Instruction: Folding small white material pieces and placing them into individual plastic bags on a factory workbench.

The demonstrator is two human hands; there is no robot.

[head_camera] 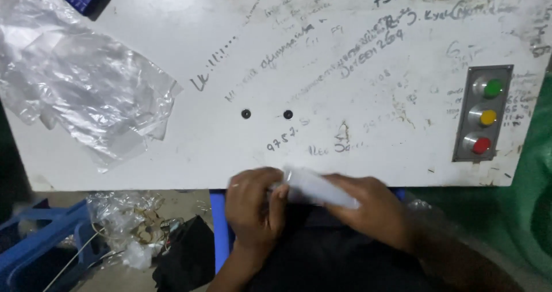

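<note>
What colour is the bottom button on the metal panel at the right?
Red: the bottom button on the metal panel, below yellow and green ones, seen in the head view.

Both hands, left hand [253,203], right hand [371,208], gripping a pale blurred object [316,188] at white table [230,68] edge

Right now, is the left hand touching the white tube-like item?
Touching. The head view shows the left hand fingers wrapped on the end of the white tube-like item.

White painted worktop [172,68]: matt, scuffed, ink-scribbled. Crinkled clear plastic bags [92,91]: glossy. Grey brushed-metal button panel [482,114]; its coloured plastic buttons shiny.
</note>
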